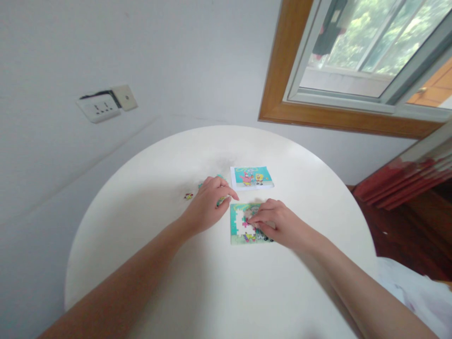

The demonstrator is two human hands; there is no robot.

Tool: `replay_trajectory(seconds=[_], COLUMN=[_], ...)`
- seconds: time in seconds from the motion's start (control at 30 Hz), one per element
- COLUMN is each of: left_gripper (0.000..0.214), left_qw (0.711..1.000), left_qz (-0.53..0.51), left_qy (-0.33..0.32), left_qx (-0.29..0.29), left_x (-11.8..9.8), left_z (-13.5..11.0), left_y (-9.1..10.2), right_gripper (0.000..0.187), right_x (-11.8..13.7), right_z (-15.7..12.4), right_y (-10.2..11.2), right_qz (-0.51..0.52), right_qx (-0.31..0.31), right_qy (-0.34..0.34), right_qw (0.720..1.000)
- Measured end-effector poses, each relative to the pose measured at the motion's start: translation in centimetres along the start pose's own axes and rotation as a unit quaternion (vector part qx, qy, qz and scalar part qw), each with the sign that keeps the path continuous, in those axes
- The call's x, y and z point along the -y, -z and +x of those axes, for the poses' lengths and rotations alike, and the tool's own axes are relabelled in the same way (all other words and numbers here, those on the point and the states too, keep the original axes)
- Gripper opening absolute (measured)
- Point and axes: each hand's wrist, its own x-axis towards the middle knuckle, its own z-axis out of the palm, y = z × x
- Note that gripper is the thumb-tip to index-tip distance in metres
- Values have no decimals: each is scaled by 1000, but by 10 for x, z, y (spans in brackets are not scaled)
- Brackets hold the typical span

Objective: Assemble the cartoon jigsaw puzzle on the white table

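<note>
A jigsaw puzzle (233, 231) with a teal border and cartoon figures lies on the white table, with a pale gap in its middle. My right hand (277, 221) reaches over its right side, thumb and fingers pinched on a small pink puzzle piece (246, 224) at the gap. My left hand (211, 202) hovers or rests just left of the puzzle's upper corner, index finger and thumb apart. Loose puzzle pieces (189, 196) lie left of this hand, and others are partly hidden under it. Behind the puzzle lies a picture card (252, 177) with similar cartoon figures.
The round white table (226, 292) stands against a wall with a socket (102, 109) at the left. A wood-framed window (282, 111) is at the upper right. Red curtain cloth (399, 181) hangs beside the table, and white fabric (413, 292) shows at the lower right.
</note>
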Motion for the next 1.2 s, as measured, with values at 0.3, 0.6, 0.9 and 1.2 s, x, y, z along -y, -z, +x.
replay_trajectory(seconds=[0.3,0.6,0.9,1.2], left_gripper=[29,33,32,30], left_qw=[995,991,981,973], left_qz=[55,83,154,187], left_qy=[66,105,117,121], left_qx=[-40,-11,3,59], left_x=[37,77,94,97], left_z=[5,1,-7,-13], left_y=[20,43,48,42], right_gripper=[26,28,26,26], right_x=[-3,-13,-31,-36], right_z=[0,-1,-1,1], right_y=[-11,1,2,-4], right_qz=[2,22,6,16], right_qx=[-21,-137,-182,-186], right_qy=[18,-43,-125,-136], right_qw=[1000,989,975,973])
